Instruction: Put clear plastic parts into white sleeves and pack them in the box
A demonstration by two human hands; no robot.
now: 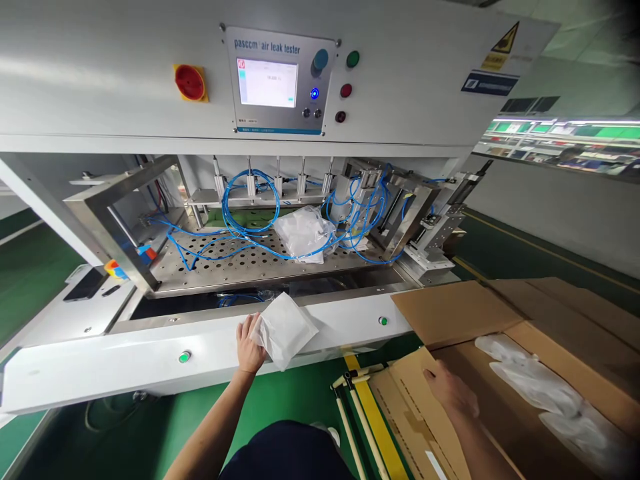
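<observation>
Folded white plastic bag point(284, 331), pinched by the left hand point(251, 343) over the front ledge of the air leak tester point(150, 367). Right hand point(450, 390), open, is laid on a cardboard carton flap point(405, 413). A second bag point(303, 233) is seen beyond, on a perforated steel plate point(215, 267).

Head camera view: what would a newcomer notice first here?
The air leak tester's control panel stands out at top centre. Below it, blue tubes tangle over a perforated steel plate. At bottom, the left hand holds a white packet and the right hand touches a cardboard box.
</observation>
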